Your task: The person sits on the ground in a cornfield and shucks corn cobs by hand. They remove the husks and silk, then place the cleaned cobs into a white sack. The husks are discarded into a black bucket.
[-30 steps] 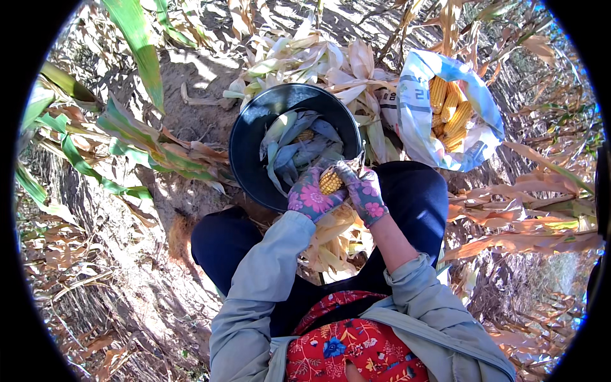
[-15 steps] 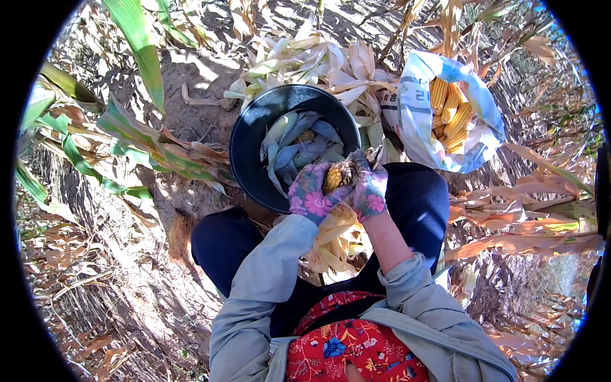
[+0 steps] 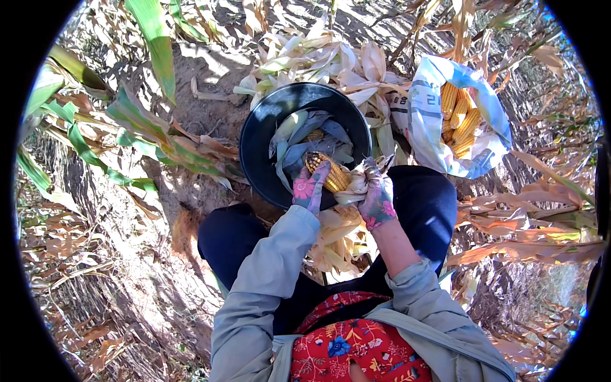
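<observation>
An ear of corn (image 3: pixel 335 176), yellow with its kernels bare, lies tilted between my two gloved hands over the near rim of a black bucket (image 3: pixel 252 137). My left hand (image 3: pixel 309 186), in a pink flowered glove, is closed around the ear's left part. At the ear's other end, pale husk (image 3: pixel 354 190) is bunched, and my right hand (image 3: pixel 378 194) grips it. Inside the bucket lie several ears still wrapped in husk (image 3: pixel 289 130), a little yellow showing on one.
To the right of the bucket stands a white and blue sack (image 3: pixel 425 105) holding several bare yellow ears (image 3: pixel 463 124). Stripped husks (image 3: pixel 318 57) are heaped beyond the bucket, and more husks (image 3: pixel 337 239) lie between my legs. Corn plants (image 3: pixel 149 143) lean in from the left.
More of the ear's yellow kernels show now, with the husk drawn down to its right end. My hands have moved apart along the ear. The whole view has shifted slightly.
</observation>
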`<act>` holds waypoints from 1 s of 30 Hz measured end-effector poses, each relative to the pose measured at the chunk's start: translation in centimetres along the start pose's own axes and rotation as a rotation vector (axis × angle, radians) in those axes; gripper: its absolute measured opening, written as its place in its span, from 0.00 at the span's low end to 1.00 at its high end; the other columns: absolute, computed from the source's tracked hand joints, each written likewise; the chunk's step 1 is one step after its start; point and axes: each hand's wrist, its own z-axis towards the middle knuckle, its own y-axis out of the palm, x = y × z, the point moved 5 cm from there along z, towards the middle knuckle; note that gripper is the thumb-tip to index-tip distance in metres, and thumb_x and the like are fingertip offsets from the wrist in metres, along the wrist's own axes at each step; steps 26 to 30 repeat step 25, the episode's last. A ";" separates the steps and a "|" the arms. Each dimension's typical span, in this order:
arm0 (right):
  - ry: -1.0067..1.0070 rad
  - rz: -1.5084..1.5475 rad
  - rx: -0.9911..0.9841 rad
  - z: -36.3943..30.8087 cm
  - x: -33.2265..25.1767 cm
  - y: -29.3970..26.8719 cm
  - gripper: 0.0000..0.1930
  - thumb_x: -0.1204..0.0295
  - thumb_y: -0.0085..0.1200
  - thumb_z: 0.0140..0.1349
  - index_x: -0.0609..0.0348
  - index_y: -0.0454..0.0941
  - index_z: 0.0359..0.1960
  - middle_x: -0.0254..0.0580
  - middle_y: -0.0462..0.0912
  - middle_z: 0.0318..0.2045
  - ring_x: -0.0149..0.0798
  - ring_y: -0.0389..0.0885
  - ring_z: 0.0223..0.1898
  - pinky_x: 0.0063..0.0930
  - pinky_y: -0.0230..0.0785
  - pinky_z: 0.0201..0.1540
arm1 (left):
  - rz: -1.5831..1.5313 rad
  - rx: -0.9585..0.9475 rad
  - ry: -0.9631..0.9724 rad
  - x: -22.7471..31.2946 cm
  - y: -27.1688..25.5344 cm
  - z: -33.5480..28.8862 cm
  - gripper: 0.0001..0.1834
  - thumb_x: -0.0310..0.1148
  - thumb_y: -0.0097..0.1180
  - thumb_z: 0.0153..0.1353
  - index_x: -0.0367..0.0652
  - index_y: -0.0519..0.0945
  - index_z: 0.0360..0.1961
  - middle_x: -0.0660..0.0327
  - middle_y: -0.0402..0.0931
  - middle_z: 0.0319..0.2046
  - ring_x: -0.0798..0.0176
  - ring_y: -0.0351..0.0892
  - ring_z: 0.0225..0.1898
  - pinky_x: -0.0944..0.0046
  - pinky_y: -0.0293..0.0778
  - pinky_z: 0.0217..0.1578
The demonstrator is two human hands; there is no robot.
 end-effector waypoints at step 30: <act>-0.698 -1.507 -0.234 -2.9 -1.4 -0.6 0.30 0.53 0.59 0.45 0.54 0.66 0.47 0.49 0.71 0.36 0.48 0.74 0.38 0.37 0.67 0.41 | 0.008 -0.277 0.164 1.4 1.9 -0.7 0.35 0.28 0.60 0.49 0.37 0.58 0.58 0.58 0.68 0.47 0.66 0.68 0.48 0.67 0.65 0.50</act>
